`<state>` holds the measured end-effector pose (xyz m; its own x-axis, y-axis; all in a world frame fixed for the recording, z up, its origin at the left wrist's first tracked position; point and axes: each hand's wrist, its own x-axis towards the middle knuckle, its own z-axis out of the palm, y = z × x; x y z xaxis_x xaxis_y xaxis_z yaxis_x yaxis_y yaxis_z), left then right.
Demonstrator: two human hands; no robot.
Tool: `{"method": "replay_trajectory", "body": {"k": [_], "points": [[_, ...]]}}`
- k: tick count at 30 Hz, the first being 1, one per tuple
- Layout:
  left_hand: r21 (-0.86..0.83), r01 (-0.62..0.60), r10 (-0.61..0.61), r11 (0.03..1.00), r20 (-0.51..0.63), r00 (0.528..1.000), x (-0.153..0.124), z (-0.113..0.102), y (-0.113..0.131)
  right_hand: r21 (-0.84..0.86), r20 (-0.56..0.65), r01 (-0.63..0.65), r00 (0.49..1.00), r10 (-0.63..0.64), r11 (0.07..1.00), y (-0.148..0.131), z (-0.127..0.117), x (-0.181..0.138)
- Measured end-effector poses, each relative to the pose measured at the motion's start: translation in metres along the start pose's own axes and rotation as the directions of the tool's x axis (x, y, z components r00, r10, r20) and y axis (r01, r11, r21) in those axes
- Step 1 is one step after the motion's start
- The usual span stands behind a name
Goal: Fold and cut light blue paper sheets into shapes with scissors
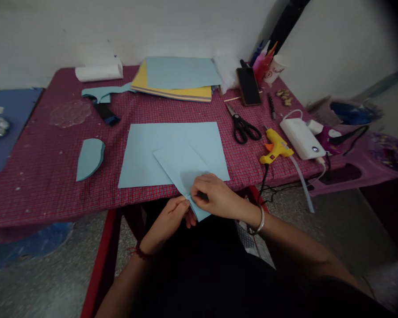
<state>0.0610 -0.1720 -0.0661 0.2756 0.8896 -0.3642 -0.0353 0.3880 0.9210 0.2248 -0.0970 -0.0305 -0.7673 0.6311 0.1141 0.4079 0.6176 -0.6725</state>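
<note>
A folded light-blue paper piece [181,168] lies over a larger light-blue sheet [146,150] at the near edge of the table and juts past that edge. My left hand [170,216] pinches the folded piece's near corner from below. My right hand [215,196], with a bangle on the wrist, is curled on top of the same corner; a small dark thing shows under its fingers, too hidden to name.
Red checked tablecloth [46,168]. A cut blue half-shape [89,158] lies at left. Scissors [243,126], a yellow glue gun [275,148], a white power bank [301,139] and a phone [248,86] sit at right. A stack of coloured paper [175,79] and a white roll [99,71] are at the back.
</note>
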Motion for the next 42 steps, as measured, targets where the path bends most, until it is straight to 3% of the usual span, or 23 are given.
{"method": "replay_trajectory", "body": {"k": [7, 15, 23, 26, 30, 42], "points": [[-0.151, 0.032, -0.026, 0.988, 0.042, 0.999, 0.003, -0.004, -0.002, 0.062, 0.046, 0.044, 0.998, -0.047, 0.997, 0.003, -0.005, -0.002], [-0.229, 0.061, -0.074, 0.972, -0.048, 0.996, 0.006, 0.000, 0.000, 0.110, 0.037, 0.085, 0.995, -0.090, 0.990, 0.009, -0.004, -0.008], [-0.428, 0.190, -0.198, 0.883, 0.025, 0.980, 0.010, 0.001, -0.003, 0.164, 0.012, 0.138, 0.990, -0.142, 0.977, 0.014, -0.003, -0.011], [-0.460, 0.192, -0.197, 0.867, 0.036, 0.980, 0.010, 0.000, -0.003, 0.206, -0.053, 0.127, 0.992, -0.118, 0.970, 0.014, -0.003, -0.011], [-0.444, 0.124, -0.163, 0.887, -0.051, 0.985, 0.009, 0.001, -0.006, 0.248, -0.161, 0.067, 0.987, -0.027, 0.967, 0.014, -0.001, -0.010], [-0.332, 0.068, -0.123, 0.941, -0.147, 0.981, 0.009, 0.006, -0.012, 0.098, -0.128, 0.060, 0.991, -0.048, 0.993, 0.014, 0.005, -0.011]]}}
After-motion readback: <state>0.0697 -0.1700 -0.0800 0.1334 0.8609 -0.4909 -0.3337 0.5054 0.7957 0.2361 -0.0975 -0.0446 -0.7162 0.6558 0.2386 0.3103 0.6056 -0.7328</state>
